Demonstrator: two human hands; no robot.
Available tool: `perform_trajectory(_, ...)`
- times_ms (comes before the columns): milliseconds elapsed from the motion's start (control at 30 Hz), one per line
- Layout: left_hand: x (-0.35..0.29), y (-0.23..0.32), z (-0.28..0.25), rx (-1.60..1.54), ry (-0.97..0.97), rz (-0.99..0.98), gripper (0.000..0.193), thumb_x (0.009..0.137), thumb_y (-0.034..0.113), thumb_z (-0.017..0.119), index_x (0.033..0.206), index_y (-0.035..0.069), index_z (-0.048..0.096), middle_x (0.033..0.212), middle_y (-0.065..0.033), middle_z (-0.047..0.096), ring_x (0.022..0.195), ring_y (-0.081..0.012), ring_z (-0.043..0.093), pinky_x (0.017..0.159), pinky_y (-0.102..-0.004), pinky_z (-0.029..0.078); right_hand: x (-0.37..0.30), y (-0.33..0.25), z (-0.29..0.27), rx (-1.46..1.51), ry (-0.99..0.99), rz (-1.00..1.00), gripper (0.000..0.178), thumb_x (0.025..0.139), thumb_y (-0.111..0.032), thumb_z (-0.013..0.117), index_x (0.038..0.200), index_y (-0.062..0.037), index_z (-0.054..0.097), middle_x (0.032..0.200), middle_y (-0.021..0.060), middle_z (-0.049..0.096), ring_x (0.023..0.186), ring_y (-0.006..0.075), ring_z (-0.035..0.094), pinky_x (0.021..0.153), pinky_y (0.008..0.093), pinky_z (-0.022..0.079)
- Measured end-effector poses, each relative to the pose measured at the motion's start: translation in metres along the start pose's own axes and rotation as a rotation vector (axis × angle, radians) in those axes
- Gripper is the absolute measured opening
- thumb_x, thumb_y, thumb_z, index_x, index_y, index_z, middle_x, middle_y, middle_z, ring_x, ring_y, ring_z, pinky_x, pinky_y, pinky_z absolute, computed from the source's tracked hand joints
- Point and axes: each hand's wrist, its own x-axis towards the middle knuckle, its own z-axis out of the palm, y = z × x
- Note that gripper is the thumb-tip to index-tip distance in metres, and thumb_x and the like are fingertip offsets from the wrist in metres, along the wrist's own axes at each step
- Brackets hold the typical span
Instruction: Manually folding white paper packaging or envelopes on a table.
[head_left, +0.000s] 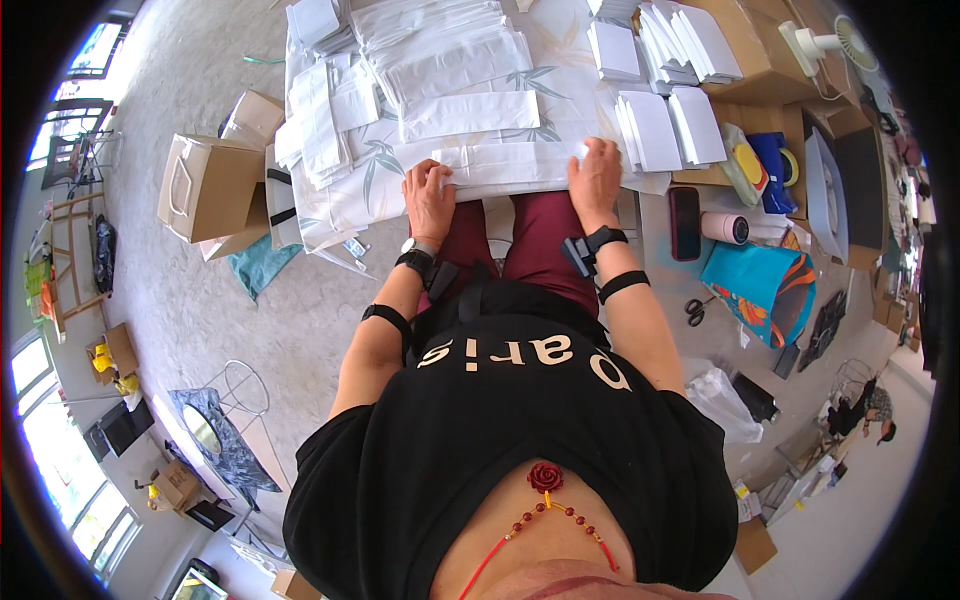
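Folded white sheet point(510, 165) laid flat at table edge, pressed between both hands. Left hand point(430, 200) set on sheet's left end, fingers curled over near edge. Right hand point(595, 178) set on right end, fingers spread flat. White packet stacks point(440, 50) piled beyond hands. Small white folded stacks point(670, 125) placed beyond right hand. Dark phone point(685, 223) positioned right of right wrist. Brown cardboard box point(205, 185) seen well left of left hand.

The room is brightly lit by daylight from windows point(62, 400) at the left. Shadows are soft. Edges are bent and darkened by fisheye distortion.
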Motion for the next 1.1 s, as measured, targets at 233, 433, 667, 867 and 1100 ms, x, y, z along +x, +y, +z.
perform_trajectory(233, 0.001, 0.001, 0.002, 0.003, -0.011, -0.005, 0.029, 0.074, 0.001, 0.07, 0.101, 0.011, 0.065, 0.114, -0.0081, 0.059, 0.112, -0.0318, 0.055, 0.095, -0.0452, 0.042, -0.002, -0.071, 0.043, 0.494, -0.22, -0.328, 0.021, 0.086, -0.004, 0.069, 0.105, -0.008, 0.062, 0.103, 0.0136, 0.061, 0.104, 0.0347, 0.06, 0.091, 0.0448, 0.051)
perform_trajectory(433, 0.001, 0.002, 0.004, -0.014, 0.01, -0.008, 0.026, 0.075, 0.001, 0.069, 0.099, 0.009, 0.064, 0.111, -0.0092, 0.059, 0.113, -0.033, 0.054, 0.096, -0.0459, 0.042, -0.008, -0.079, 0.059, 0.467, -0.383, -0.281, 0.026, 0.086, -0.007, 0.073, 0.11, -0.0085, 0.065, 0.106, 0.0123, 0.062, 0.107, 0.0333, 0.061, 0.094, 0.0432, 0.051)
perform_trajectory(667, -0.002, -0.002, 0.004, -0.309, 0.209, -0.36, 0.013, 0.09, 0.003, 0.067, 0.102, 0.003, 0.063, 0.098, -0.0081, 0.065, 0.086, -0.0196, 0.063, 0.075, -0.0331, 0.051, -0.009, -0.08, 0.06, 0.457, -0.388, -0.268, 0.034, 0.083, -0.011, 0.078, 0.116, -0.0121, 0.068, 0.107, 0.0109, 0.061, 0.105, 0.0322, 0.061, 0.094, 0.0425, 0.051)
perform_trajectory(867, -0.005, -0.015, 0.004, -0.942, 0.205, -0.736, 0.016, 0.099, 0.01, 0.065, 0.112, 0.002, 0.058, 0.097, -0.005, 0.069, 0.085, -0.0113, 0.065, 0.076, -0.028, 0.053, -0.009, -0.085, 0.057, 0.435, -0.375, -0.312, 0.046, 0.081, -0.017, 0.082, 0.126, -0.0163, 0.07, 0.104, 0.0089, 0.06, 0.102, 0.0296, 0.06, 0.092, 0.0412, 0.05)
perform_trajectory(1100, 0.004, 0.011, 0.001, -1.302, 0.057, -0.775, 0.024, 0.101, 0.012, 0.058, 0.122, 0.001, 0.053, 0.121, -0.0121, 0.065, 0.109, -0.0216, 0.066, 0.098, -0.0387, 0.053, -0.009, -0.084, 0.053, 0.355, -0.399, -0.342, 0.054, 0.077, -0.027, 0.085, 0.129, -0.0227, 0.072, 0.102, 0.0071, 0.059, 0.1, 0.0272, 0.059, 0.09, 0.0386, 0.05)
